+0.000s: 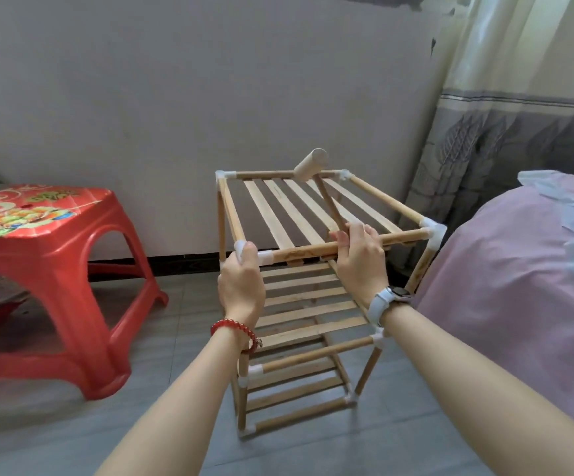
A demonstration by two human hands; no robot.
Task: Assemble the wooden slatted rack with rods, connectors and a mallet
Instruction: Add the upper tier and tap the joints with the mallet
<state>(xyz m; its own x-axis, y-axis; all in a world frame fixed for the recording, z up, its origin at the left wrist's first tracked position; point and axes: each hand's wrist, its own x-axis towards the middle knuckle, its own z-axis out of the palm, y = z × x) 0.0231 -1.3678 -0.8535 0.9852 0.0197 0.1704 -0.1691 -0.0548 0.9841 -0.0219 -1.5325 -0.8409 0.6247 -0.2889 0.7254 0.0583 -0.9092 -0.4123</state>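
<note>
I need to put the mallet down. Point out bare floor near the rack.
Bare grey tiled floor lies between the red plastic stool and the wooden slatted rack. Right is crowded: the pink bed nearly meets the rack.

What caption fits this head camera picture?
Both hands grip the wooden rack top rail; a mallet lies across it.

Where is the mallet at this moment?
In the head view the mallet lies on the rack's top tier, its head at the far rail, its handle running back to the right hand, whose fingers curl over it and the front rail.
</note>
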